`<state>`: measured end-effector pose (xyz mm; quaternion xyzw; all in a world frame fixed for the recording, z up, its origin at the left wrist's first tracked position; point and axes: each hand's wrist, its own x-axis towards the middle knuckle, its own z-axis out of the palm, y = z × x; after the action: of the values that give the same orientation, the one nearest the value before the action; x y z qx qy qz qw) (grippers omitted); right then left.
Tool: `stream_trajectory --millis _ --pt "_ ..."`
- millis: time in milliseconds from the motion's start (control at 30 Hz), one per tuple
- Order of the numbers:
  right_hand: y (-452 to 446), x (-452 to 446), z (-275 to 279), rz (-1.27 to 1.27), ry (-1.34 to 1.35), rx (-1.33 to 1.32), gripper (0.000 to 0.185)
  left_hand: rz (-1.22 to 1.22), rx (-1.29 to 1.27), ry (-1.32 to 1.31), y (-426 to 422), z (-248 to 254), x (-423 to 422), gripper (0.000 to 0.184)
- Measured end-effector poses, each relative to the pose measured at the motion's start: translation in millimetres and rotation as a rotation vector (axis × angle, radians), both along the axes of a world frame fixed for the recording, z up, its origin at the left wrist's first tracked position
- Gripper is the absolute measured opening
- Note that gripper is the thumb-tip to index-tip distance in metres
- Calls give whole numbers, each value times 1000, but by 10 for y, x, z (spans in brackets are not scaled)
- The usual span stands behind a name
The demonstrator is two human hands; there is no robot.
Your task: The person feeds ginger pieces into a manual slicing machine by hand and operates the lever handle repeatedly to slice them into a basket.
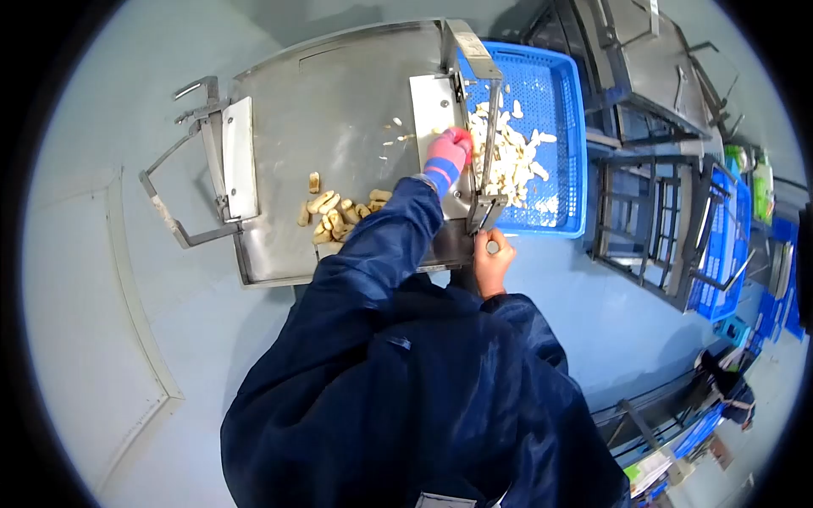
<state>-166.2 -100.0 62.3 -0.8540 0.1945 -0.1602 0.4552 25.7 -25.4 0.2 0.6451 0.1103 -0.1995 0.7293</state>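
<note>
My left hand point(449, 154), in a pink and purple glove, is closed at the white board point(434, 102) beside the cutter's blade frame point(489, 140). What its fingers hold is hidden. Bare and wrapped round the cutter's handle point(492, 247) is my right hand point(494, 269), at the table's front right corner. Left of my left sleeve lie several stubby, cream-and-brown oblong pieces point(330, 216) on the metal table point(330, 110). Pale cut slices point(508, 152) are heaped beyond the blade frame.
A blue perforated crate point(579, 135) holds the slices, against the table's right side. A second cutter frame point(216, 161) is fixed at the left edge. Metal racks point(648, 229) and another blue crate point(720, 245) stand to the right.
</note>
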Motion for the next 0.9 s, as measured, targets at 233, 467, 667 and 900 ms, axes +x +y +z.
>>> stream_trajectory --millis 233,467,667,900 --pt "8 16 60 -9 27 17 27 -729 584 -352 898 859 -2 28" --pt "-13 3 59 0 77 32 28 -918 1291 -329 952 534 -1109 76" --pt "-1 17 89 -6 82 43 30 -613 864 -140 1128 466 -939 78" --pt "31 103 361 -45 92 115 27 -591 840 -388 532 339 -331 80"
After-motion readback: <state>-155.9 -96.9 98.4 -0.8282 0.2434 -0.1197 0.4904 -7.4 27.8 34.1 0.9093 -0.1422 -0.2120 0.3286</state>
